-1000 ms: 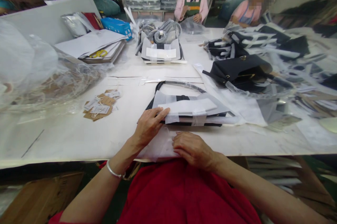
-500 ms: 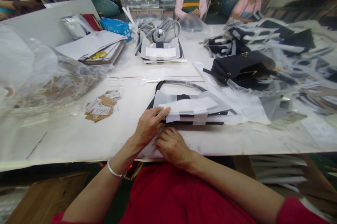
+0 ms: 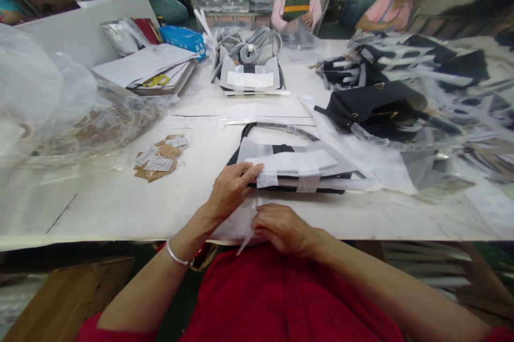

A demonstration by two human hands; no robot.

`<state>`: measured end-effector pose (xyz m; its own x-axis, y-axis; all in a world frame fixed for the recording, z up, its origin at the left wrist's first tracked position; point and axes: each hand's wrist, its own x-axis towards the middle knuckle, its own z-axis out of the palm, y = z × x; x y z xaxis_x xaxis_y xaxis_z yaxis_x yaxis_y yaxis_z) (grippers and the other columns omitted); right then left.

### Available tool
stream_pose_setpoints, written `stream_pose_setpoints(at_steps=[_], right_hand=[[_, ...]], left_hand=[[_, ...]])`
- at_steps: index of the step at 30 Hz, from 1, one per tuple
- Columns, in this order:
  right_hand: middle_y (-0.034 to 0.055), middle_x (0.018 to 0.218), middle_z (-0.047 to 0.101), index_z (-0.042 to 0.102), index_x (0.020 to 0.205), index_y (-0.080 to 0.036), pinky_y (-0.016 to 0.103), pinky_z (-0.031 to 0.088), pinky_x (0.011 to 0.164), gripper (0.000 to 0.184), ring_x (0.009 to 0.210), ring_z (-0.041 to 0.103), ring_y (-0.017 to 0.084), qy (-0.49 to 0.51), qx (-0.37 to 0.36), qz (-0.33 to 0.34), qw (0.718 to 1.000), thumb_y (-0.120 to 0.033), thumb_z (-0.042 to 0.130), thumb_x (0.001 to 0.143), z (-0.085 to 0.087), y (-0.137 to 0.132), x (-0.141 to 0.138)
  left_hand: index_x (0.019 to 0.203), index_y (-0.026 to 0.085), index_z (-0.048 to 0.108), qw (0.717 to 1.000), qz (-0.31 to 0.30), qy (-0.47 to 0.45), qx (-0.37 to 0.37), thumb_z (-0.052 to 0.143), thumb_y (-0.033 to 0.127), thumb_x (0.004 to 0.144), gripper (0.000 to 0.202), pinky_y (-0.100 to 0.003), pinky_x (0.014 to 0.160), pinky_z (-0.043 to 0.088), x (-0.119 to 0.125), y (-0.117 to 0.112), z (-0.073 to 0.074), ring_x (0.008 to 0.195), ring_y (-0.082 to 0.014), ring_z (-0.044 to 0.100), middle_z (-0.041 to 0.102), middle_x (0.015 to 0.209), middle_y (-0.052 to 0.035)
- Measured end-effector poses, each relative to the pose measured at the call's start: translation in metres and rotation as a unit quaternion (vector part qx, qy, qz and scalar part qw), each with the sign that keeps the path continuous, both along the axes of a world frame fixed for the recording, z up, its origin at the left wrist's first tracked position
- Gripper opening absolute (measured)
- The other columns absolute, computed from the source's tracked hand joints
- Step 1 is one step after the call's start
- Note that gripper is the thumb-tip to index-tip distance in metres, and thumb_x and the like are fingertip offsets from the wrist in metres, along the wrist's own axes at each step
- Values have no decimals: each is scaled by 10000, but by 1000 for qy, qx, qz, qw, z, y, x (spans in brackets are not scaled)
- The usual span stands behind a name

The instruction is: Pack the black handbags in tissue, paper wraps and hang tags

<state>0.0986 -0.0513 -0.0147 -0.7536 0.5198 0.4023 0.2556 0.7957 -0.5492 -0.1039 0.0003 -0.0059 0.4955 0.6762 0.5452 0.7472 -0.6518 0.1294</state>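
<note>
A black handbag (image 3: 281, 181) wrapped in white paper and tape lies flat near the front edge of the white table (image 3: 120, 208). My left hand (image 3: 231, 189) rests on its near left corner, fingers stretched over the white wrapping. My right hand (image 3: 283, 227) is closed at the table's edge, pinching a thin white sheet of tissue paper (image 3: 241, 224) that hangs off the table toward my lap.
Brown card tags (image 3: 158, 157) lie left of the bag. A clear plastic bag (image 3: 60, 112) fills the left side. A stack of papers with yellow scissors (image 3: 156, 81), another wrapped bag (image 3: 249, 71) and black handbags (image 3: 373, 104) sit farther back. Two people work across the table.
My right hand slid left under the bag's edge, then drew back toward me, pulling the tissue sheet off the table's edge. The left hand stayed on the bag's corner.
</note>
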Motion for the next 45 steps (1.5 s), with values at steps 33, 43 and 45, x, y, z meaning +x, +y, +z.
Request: stream_pose_setpoints(at_steps=[33, 43, 45], right_hand=[[87, 865, 634, 623, 927, -155, 357, 407, 727, 196, 827, 534, 225, -194, 262, -129, 936, -146, 436, 987, 51, 47, 4], [47, 733, 571, 592, 843, -190, 362, 342, 720, 216, 753, 467, 207, -118, 276, -228, 926, -192, 440, 996, 16, 46, 1], [50, 736, 577, 591, 841, -185, 360, 344, 719, 213, 753, 466, 208, -110, 269, -246, 925, -181, 440, 992, 13, 43, 0]], left_hand=[[1392, 176, 444, 999, -9, -23, 32, 497, 113, 944, 456, -390, 991, 469, 6, -18, -25, 1173, -230, 580, 646, 1207, -113], [1395, 173, 430, 999, -26, -19, 19, 487, 57, 878, 533, -444, 1001, 472, 5, -20, -22, 1246, -271, 531, 532, 1373, -178], [1420, 163, 399, 999, -40, -30, 6, 528, 91, 861, 578, -486, 1044, 437, 4, -22, -21, 1321, -297, 464, 443, 1462, -202]])
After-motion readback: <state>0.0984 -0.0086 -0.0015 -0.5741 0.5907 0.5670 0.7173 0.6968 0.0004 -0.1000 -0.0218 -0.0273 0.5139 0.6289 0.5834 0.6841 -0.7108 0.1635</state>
